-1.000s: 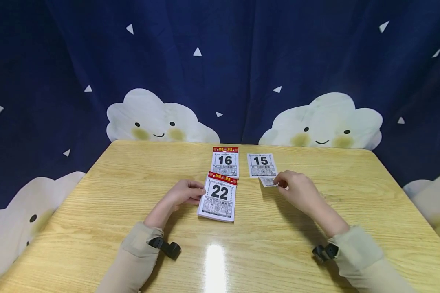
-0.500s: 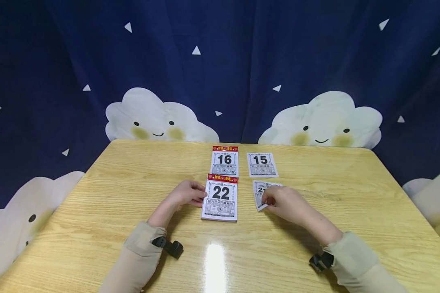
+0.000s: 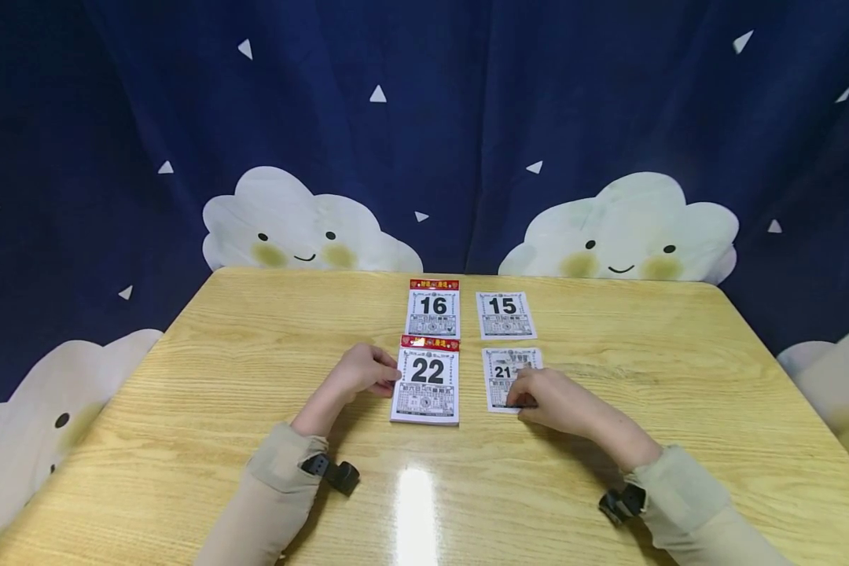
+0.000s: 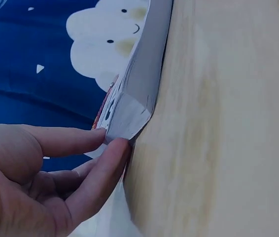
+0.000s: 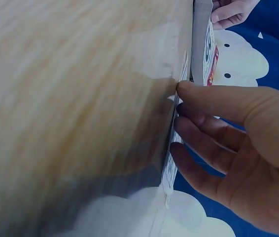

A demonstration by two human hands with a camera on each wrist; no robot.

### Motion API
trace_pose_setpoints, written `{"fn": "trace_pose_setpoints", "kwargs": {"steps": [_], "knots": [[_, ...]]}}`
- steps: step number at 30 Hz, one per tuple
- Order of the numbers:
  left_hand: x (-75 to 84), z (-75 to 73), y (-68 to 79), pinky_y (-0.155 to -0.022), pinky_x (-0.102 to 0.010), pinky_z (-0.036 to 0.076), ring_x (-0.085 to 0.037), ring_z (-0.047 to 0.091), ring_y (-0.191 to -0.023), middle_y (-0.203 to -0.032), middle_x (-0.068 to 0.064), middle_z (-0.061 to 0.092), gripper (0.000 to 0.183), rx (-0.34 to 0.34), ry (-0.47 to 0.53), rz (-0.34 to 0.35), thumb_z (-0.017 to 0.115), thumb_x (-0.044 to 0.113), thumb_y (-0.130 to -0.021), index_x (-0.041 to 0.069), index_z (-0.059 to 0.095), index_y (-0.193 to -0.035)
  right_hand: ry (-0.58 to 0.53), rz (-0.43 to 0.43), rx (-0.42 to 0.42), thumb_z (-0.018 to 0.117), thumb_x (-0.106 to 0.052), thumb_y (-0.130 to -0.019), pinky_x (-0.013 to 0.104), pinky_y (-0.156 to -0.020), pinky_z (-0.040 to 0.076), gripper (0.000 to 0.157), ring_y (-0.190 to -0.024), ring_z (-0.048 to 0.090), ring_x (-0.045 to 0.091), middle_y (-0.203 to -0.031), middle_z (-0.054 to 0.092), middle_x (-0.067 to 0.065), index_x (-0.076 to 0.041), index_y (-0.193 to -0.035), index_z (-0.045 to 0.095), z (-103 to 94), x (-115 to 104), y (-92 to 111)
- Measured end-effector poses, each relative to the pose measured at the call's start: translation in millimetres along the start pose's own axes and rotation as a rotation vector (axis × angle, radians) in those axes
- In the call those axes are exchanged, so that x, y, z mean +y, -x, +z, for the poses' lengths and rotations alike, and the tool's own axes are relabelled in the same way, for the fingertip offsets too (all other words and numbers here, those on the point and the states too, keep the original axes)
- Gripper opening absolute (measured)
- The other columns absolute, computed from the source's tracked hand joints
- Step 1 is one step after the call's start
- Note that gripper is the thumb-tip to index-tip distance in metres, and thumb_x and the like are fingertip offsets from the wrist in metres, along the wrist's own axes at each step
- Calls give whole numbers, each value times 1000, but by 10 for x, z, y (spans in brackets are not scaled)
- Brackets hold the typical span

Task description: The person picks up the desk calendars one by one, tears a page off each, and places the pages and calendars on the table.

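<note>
Two tear-off calendar pads with red headers lie on the table, one above the other. My left hand [image 3: 363, 371] grips the left edge of the lower pad [image 3: 427, 385], which shows 22; in the left wrist view, thumb and finger meet at the corner of this thick pad [image 4: 134, 106]. To its right, a loose calendar page [image 3: 498, 393] marked 21 lies flat. The fingertips of my right hand [image 3: 555, 401] rest on that page's lower right part and cover some of its print. Seen edge-on in the right wrist view, the page [image 5: 171, 170] runs under relaxed fingers.
Behind the lower pad is the other calendar pad [image 3: 433, 313], showing 16. A loose page [image 3: 505, 316] marked 15 lies beside it, above page 21. The wooden table [image 3: 255, 314] ends at a dark blue curtain [image 3: 453, 118] with cloud prints.
My right hand has brought the page from a folded, tilted position below page 15 down flat beside the 22 pad. The 22 pad has been straightened and no longer overlaps the 16 pad's face.
</note>
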State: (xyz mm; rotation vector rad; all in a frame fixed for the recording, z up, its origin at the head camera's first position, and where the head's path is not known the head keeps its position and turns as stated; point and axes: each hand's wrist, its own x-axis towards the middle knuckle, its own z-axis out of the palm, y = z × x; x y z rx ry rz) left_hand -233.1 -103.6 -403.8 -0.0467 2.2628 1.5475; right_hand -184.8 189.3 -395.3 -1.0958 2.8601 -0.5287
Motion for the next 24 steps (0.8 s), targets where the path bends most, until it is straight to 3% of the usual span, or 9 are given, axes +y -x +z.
{"fn": "trace_pose_setpoints", "kwargs": {"steps": [6, 13, 17, 21, 24], "knots": [[29, 43, 38, -56, -31, 53, -22, 59, -56, -76, -19, 58, 18, 57, 7, -12, 62, -4, -71, -10, 56, -87, -8, -10, -15, 67, -10, -68, 17, -55, 40, 12, -64, 45, 6, -75, 50, -8, -15, -78, 63, -4, 3, 4], [21, 39, 39, -56, -30, 53, -22, 60, -58, -76, -18, 58, 21, 45, 21, 33, 60, -5, -71, -9, 54, -91, -13, 6, -32, 67, -11, -69, 18, -56, 40, 12, -65, 45, 6, -76, 50, -8, -14, -79, 63, -9, -7, -6], [16, 5, 36, -54, -28, 52, -19, 57, -58, -71, -13, 58, 19, 51, -60, 52, 62, 0, -71, -6, 57, -88, -2, 10, -3, 67, -13, -68, 21, -60, 43, 11, -69, 48, 6, -77, 51, -9, -15, -79, 64, -19, 2, -9], [6, -70, 8, -51, -25, 49, -16, 54, -55, -70, -13, 59, 17, 103, -164, 55, 62, 6, -73, -2, 60, -88, 32, 56, 44, 65, -18, -72, 24, -64, 46, 9, -72, 51, 6, -79, 53, -10, -16, -80, 65, -90, 40, -11], [35, -145, 5, -54, -28, 49, -17, 54, -56, -73, -15, 60, 18, 111, -172, 63, 59, 9, -76, -2, 59, -90, 61, 107, 67, 62, -23, -76, 26, -62, 46, 10, -70, 52, 7, -78, 55, -10, -16, -82, 65, -181, 88, -3]]}}
